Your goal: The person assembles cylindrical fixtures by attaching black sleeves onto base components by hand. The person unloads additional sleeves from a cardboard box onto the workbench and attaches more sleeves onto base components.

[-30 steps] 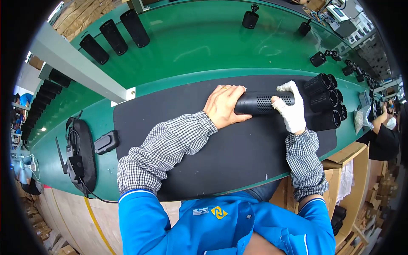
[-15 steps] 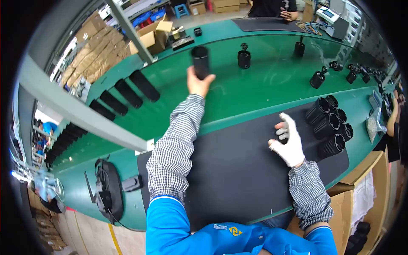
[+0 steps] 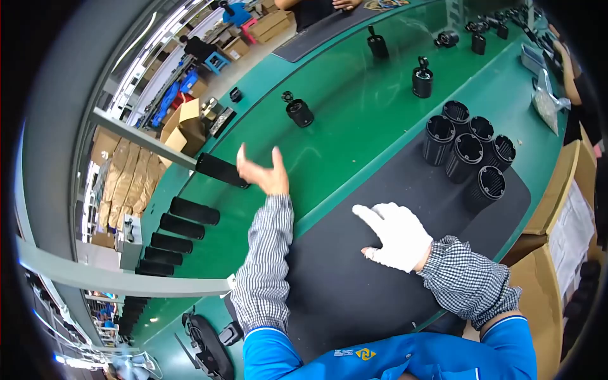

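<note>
My bare left hand (image 3: 265,175) is over the green surface, thumb and fingers spread, with nothing in it. Just beyond its fingertips a black cylinder (image 3: 220,171) lies on its side, at the upper end of a row of similar black cylinders (image 3: 194,210). My right hand (image 3: 398,238), in a white glove with bare fingertips showing, hovers over the dark mat (image 3: 335,278). Its index finger and thumb are apart and I see nothing between them. To its right several ribbed black cups (image 3: 467,152) stand with their open ends up.
Black fittings with jointed tops (image 3: 299,113) stand along the green surface (image 3: 342,139). A grey metal post and bar (image 3: 158,286) cross on the left. An open cardboard box (image 3: 538,272) is at the right. A black pouch (image 3: 206,345) lies lower left. Another person's hand (image 3: 346,4) shows at the top.
My left hand has let go of the black cylinder, which now lies at the end of the row. The view has turned left. My right hand's fingers are stretched further out.
</note>
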Demonstrator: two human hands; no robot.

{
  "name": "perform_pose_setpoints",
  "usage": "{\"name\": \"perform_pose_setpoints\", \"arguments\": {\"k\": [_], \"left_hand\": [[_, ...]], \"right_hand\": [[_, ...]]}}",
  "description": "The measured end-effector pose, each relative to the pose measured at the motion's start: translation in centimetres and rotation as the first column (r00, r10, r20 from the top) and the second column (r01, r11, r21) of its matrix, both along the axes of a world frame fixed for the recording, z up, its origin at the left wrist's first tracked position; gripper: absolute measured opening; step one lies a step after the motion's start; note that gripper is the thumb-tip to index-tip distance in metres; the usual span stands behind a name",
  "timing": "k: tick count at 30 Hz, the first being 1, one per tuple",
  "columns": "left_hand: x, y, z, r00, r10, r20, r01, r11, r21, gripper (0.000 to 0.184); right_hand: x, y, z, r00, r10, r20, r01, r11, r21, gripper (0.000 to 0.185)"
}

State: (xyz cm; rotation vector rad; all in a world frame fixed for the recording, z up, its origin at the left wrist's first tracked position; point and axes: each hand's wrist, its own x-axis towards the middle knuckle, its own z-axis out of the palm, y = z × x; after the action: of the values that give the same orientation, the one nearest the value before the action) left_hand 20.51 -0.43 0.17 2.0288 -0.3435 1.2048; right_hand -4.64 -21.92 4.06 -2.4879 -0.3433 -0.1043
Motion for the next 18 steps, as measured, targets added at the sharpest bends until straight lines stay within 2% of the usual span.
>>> {"name": "perform_pose_setpoints", "arguments": {"k": [1,3,5,7,8,9,10,11,13,14,15,17,18], "left_hand": [[1.1,-1.8,0.8,0.992,-0.091,-0.092,0.094,0.995,0.029,0.082],[5.4,-4.7,1.2,0.957,-0.216,-0.196,0.204,0.976,-0.078,0.091],[11.2,-7.2,0.1,0.943,-0.328,-0.052,0.301,0.911,-0.283,0.099],[13.7,-8.8,0.0,0.781,-0.556,-0.285,0.240,0.689,-0.684,0.107],[15.1,-8.6,-0.6,0.724,-0.565,-0.396,0.208,0.726,-0.655,0.101],[15.6,-8.3,-1.3,0.724,-0.503,-0.473,0.248,0.829,-0.502,0.074],[14.9,-8.4,-1.6,0.748,-0.486,-0.451,0.313,0.859,-0.406,0.056],[14.0,-8.1,-1.9,0.776,-0.467,-0.425,0.368,0.881,-0.297,0.040],[8.7,-8.6,-0.6,0.782,-0.522,-0.340,0.402,0.840,-0.364,0.025],[5.9,-8.6,0.2,0.720,-0.615,-0.322,0.465,0.772,-0.433,0.023],[3.7,-8.3,0.5,0.714,-0.628,-0.311,0.504,0.769,-0.394,0.020],[-1.7,-7.7,1.9,0.653,-0.686,-0.320,0.543,0.719,-0.434,0.016],[-4.1,-7.2,2.5,0.625,-0.717,-0.308,0.560,0.687,-0.463,0.015]], "right_hand": [[0.0,-0.1,-0.2,1.000,0.017,-0.003,-0.017,1.000,-0.009,0.073],[0.1,-0.3,-0.9,0.999,0.028,0.040,-0.027,0.999,-0.026,0.070],[0.2,-0.4,-1.0,0.999,0.013,0.041,-0.010,0.999,-0.051,0.070],[0.3,-0.5,-0.8,0.999,0.033,-0.002,-0.033,0.998,-0.058,0.071],[0.3,-0.5,-0.8,1.000,0.029,-0.006,-0.029,0.998,-0.062,0.071],[0.3,-0.4,-0.9,0.999,0.033,-0.009,-0.034,0.997,-0.063,0.072],[0.2,-0.4,-1.1,0.999,0.028,0.043,-0.026,0.999,-0.046,0.075],[0.0,-0.5,-0.9,1.000,0.008,0.006,-0.008,1.000,-0.025,0.077],[-0.2,-0.6,0.0,0.998,-0.027,-0.062,0.029,0.999,0.029,0.079],[-0.2,-0.8,-0.5,0.997,-0.053,0.053,0.051,0.998,0.041,0.081],[-0.3,-1.0,0.0,0.996,-0.082,0.020,0.080,0.995,0.063,0.080],[-0.7,-1.6,0.5,0.987,-0.153,0.059,0.140,0.974,0.180,0.078],[-1.2,-1.9,1.3,0.977,-0.204,0.056,0.190,0.964,0.185,0.076]]}}
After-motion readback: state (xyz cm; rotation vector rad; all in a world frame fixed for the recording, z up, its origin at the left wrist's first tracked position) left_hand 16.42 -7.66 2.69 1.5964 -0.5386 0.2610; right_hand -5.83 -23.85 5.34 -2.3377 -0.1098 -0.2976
